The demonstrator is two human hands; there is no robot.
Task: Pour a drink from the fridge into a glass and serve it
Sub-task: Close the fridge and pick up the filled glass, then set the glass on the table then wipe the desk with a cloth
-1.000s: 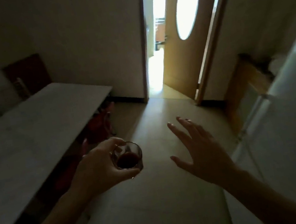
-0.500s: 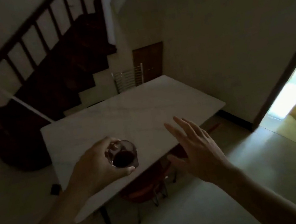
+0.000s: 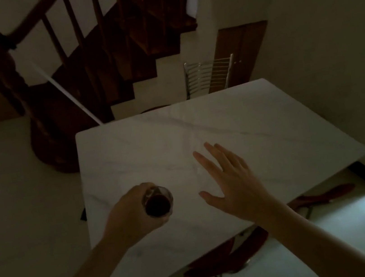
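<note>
My left hand (image 3: 132,213) is shut around a short clear glass (image 3: 158,203) holding a dark drink, seen from above. The glass hangs over the near left part of a white marble table (image 3: 258,127); whether it touches the tabletop I cannot tell. To the right of the glass, my right hand (image 3: 231,179) is flat and open, fingers spread, hovering over the middle of the table and holding nothing. The room is dim.
A metal-backed chair (image 3: 210,76) stands at the table's far edge. Red chair seats (image 3: 230,257) are tucked under the near right side. A dark wooden staircase (image 3: 93,56) rises at the back left. Pale floor (image 3: 24,197) lies to the left, and a wall is on the right.
My view has swung left from the doorway to the table and drawn closer. Both hands now sit over the tabletop, with the glass still in my left hand.
</note>
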